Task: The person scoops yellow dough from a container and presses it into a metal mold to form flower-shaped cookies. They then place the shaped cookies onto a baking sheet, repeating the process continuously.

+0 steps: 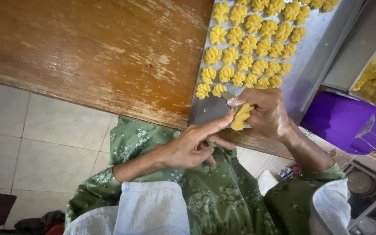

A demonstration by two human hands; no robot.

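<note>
One wooden table (92,52) is carrying one metal tray (310,65), and about thirty-five yellow, flower-shaped ridged dough pieces (249,43) are lying on it in slanted rows. Two hands are working at the tray's near edge. The right hand (268,114) is curling tightly around one soft yellow dough lump (241,116) and a metal press (230,98). The left hand (194,146) is mostly open, forefinger extended and touching the lump.

No packages, labels, signs, screens anywhere in view, twelve o'clock round to twelve; nothing printed showing at all.
</note>
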